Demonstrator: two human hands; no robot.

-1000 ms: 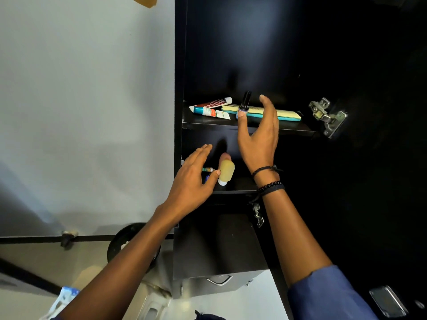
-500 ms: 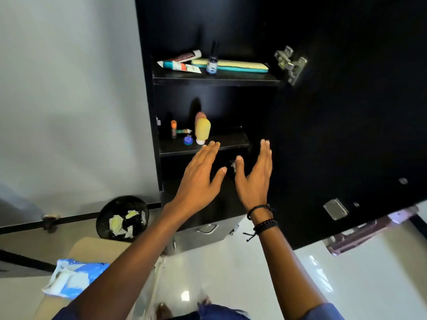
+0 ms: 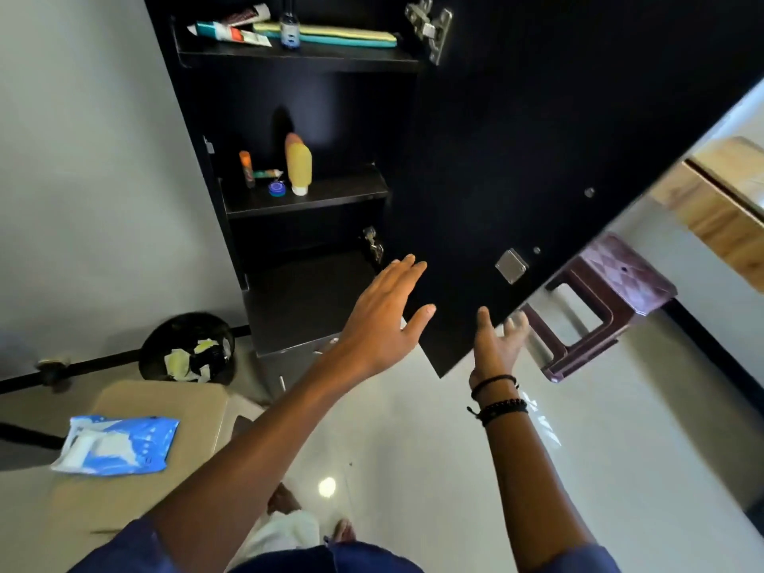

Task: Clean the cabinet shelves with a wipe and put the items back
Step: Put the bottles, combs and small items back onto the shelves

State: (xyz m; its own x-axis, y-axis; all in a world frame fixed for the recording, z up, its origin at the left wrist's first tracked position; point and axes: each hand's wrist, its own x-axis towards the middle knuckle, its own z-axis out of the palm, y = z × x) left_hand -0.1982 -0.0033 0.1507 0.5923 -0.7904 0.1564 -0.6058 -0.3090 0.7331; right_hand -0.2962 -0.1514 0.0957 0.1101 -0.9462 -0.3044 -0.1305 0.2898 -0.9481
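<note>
In the head view, the black cabinet (image 3: 314, 117) is standing with its door (image 3: 558, 138) swung open to the right. The left hand (image 3: 382, 320) is reaching forward in front of the lower part of the cabinet, its grip released, fingers spread and grasping nothing. The right hand (image 3: 494, 345) is lying near the bottom corner of the door, palm turned up; its fingertips are blurred, so the grip is probably released too, and nothing is sitting in it.

On the upper shelf (image 3: 297, 57) two tubes (image 3: 231, 31), a small bottle (image 3: 289, 33) and a long yellow and teal item (image 3: 343, 35) are lying close together. On the middle shelf (image 3: 314, 198) a yellow bottle (image 3: 298, 163) is standing on its white cap, with a small blue lid (image 3: 276, 189) just beside it on the left, a small tube (image 3: 268, 174) lying behind the lid, and an orange stick (image 3: 246, 169) standing further left.

The blue pack of wipes (image 3: 115, 444) is lying on a beige stool (image 3: 177, 411) at the near left, well apart from both hands. A black bin (image 3: 188, 349) holding crumpled paper is sitting on the floor (image 3: 434, 448) between the stool and the cabinet. A dark plastic stool (image 3: 603, 299) is showing at the right, behind the door.
</note>
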